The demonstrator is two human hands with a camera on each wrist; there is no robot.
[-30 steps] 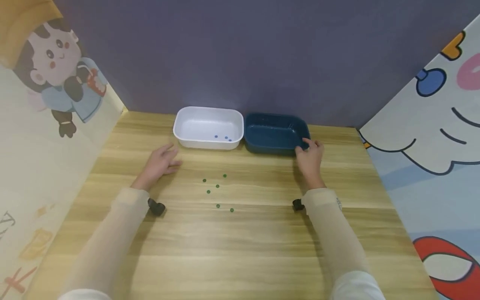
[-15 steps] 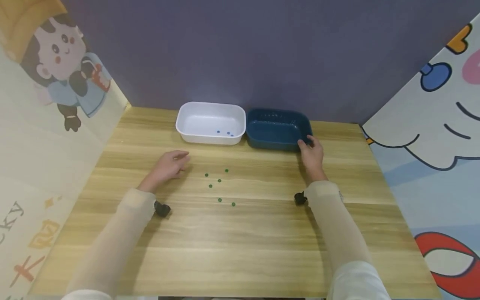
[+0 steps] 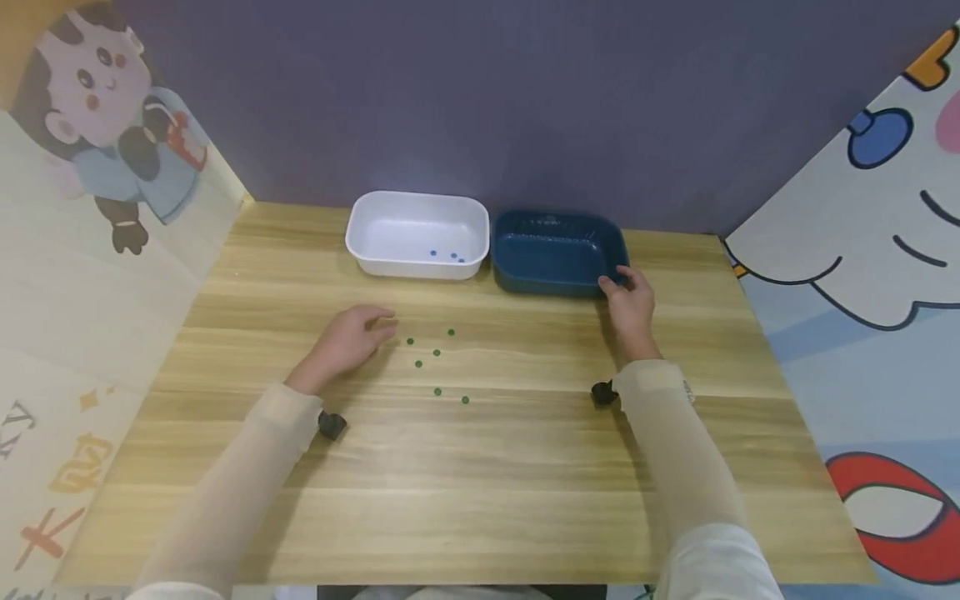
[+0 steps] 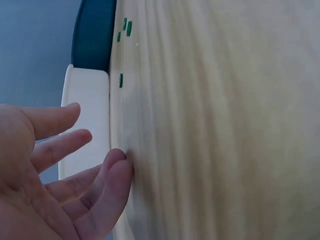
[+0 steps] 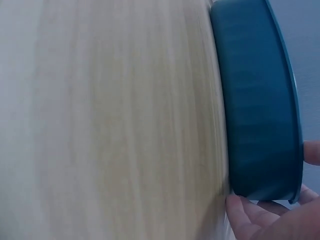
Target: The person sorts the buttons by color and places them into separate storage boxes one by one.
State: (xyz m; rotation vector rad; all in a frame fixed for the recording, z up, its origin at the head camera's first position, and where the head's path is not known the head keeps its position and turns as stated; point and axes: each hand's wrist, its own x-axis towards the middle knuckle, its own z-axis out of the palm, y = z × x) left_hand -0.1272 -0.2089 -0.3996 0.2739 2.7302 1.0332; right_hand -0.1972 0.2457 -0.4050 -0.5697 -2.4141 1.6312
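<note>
Purple wall (image 3: 450, 100): I see it rising beyond both hands, behind the trays.
Wooden table (image 3: 480, 500): it spreads beneath and between the hands, grain running side to side.
Pale sleeves (image 3: 236, 483): one reaches back from each hand toward the near edge.
Dark blue tray (image 3: 547, 283): it sits ahead of the right hand and to its left, with its near right corner in that hand's fingers.
White tray (image 3: 408, 268): it stands ahead of the left hand and reaches off to its right, just beside the dark blue one.
Right hand (image 3: 632, 315): I see it grip that corner, thumb and fingers bent about the rim and wall.
Left hand (image 3: 348, 342): well apart from the right one, fingers loosely bent and holding nothing; I cannot tell whether they touch the wood.
Black wrist mounts (image 3: 332, 425): one shows on the inner side of each wrist.
Green discs (image 3: 437, 352): six lie scattered between the hands, the nearest just right of the left fingertips.
Blue pieces (image 3: 433, 252): three rest inside the white tray, ahead and right of the left hand.
</note>
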